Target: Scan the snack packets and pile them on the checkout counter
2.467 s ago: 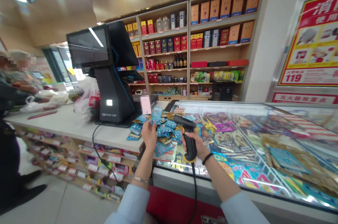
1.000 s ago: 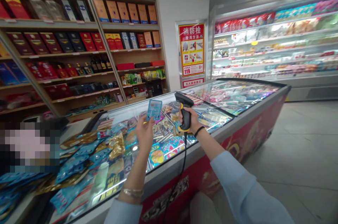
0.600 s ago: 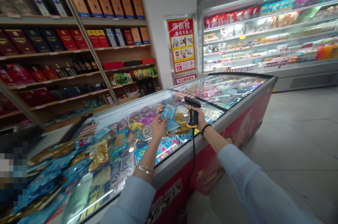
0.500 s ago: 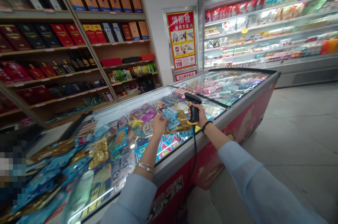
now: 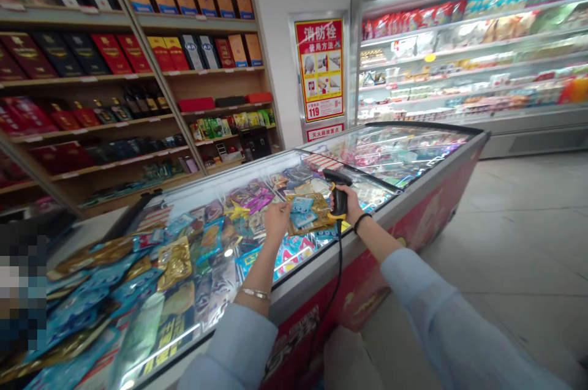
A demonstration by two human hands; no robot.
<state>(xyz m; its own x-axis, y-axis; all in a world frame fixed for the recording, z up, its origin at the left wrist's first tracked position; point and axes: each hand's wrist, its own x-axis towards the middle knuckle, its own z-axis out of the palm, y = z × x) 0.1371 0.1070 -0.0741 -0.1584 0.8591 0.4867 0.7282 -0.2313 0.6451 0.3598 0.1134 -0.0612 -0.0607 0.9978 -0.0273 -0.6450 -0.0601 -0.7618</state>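
Observation:
Gripped by its handle in my right hand [image 5: 349, 201] is a black and yellow barcode scanner [image 5: 339, 191], its head pointing left over the freezer. A black cable hangs from its grip. My left hand [image 5: 277, 220] hovers over the glass top with its fingers bent together, beside the left edge of a small blue packet [image 5: 302, 204]. Whether the fingertips pinch anything is too small to tell. That packet lies on a pile with another blue packet [image 5: 304, 219] and several gold packets [image 5: 321, 203].
The chest freezer [image 5: 367, 237] stretches across in front of me. More blue and gold packets [image 5: 92, 292] are heaped on its left end. Behind stand shelves of boxes [image 5: 174, 56] and a red fire hydrant sign [image 5: 320, 71]. A lit refrigerated display [image 5: 459, 65] stands at the back right.
The blue packet, raised and tilted at my left fingers before, now lies flatter on the pile, slightly apart from them. My right hand keeps the scanner in about the same place.

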